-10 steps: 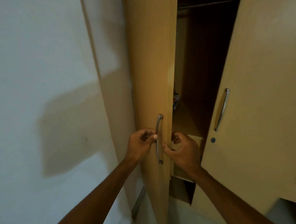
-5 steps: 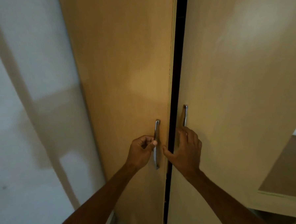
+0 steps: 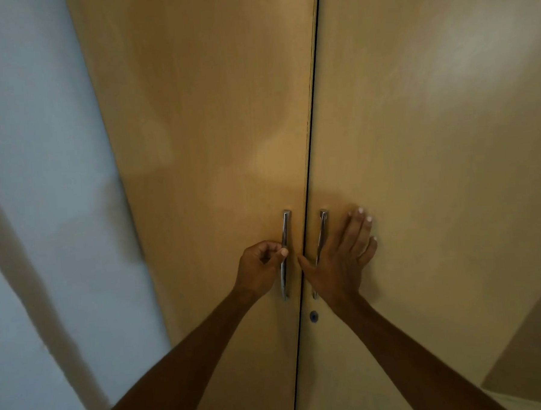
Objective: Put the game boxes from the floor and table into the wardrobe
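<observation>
Pale wall [image 3: 36,192] at left; tan surface [image 3: 534,351] lower right, possibly table, blurred.

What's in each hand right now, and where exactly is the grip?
The left hand grips the left door's slim metal bar handle at mid-length. The right hand holds nothing, lying flat against the right light-wood wardrobe door.

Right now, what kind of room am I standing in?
Probably a bedroom or storage corner: a tall two-door wooden wardrobe with metal bar handles and a keyhole, set against a plain pale wall.
</observation>
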